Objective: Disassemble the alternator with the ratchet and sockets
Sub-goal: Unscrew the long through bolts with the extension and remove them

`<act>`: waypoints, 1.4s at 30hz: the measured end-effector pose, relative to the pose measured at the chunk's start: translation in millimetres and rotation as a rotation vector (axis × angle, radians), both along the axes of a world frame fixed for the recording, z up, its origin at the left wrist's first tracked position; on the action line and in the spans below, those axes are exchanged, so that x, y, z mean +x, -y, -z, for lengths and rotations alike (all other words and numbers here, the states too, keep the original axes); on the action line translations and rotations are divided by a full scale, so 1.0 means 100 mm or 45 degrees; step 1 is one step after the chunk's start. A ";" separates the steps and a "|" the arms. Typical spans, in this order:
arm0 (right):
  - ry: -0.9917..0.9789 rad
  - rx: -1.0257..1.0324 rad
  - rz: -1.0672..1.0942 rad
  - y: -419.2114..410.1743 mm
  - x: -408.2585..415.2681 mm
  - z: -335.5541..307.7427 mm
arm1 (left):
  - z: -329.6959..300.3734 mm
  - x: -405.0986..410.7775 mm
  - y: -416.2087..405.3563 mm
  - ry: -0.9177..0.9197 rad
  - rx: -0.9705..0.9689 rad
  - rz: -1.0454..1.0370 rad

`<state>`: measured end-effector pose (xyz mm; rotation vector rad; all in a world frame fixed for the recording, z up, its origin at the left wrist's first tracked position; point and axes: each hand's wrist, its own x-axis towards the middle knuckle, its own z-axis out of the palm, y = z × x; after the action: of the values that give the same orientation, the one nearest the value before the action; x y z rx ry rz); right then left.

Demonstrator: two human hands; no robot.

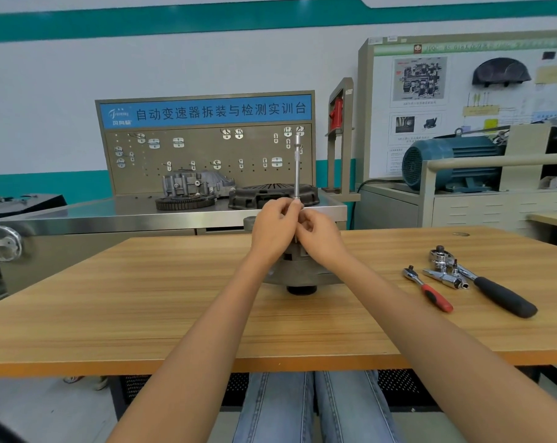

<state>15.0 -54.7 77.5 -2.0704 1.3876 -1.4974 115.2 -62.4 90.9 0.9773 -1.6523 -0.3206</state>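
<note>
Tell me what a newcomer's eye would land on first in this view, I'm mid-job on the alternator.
First, the left hand and right hand meeting at table centre, both gripping a slim extension bar that stands upright over the alternator. Next, to the right on the wooden table, the red-handled ratchet and the larger black-handled ratchet lie unused.

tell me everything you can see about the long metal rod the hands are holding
The rod is a slim, silvery, polished steel bar with a thicker collar near its top. It stands upright above the grey alternator on the wooden table. The left hand and right hand pinch its lower end, hiding where it meets the alternator.
</note>
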 end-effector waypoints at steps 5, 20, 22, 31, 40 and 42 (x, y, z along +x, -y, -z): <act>0.011 -0.043 0.047 0.02 0.00 0.03 | -0.01 0.03 -0.01 -0.080 -0.011 0.020; -0.245 -0.135 0.197 0.08 0.05 0.06 | -0.04 0.01 0.04 -0.043 0.002 -0.082; -0.218 -0.128 0.197 0.09 0.06 0.07 | -0.06 0.03 0.03 -0.031 0.011 -0.052; -0.256 -0.062 0.254 0.09 0.08 0.05 | -0.27 0.17 0.01 -0.144 0.302 0.269; -0.249 -0.047 0.249 0.10 0.07 0.06 | -0.32 0.09 0.05 -0.030 0.237 0.057; -0.245 -0.060 0.264 0.10 0.08 0.06 | -0.31 0.11 0.06 -0.026 0.228 0.058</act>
<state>22.5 -64.8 71.2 -2.2071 1.6997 -1.4492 125.8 -68.5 122.4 1.0668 -1.6498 -0.5144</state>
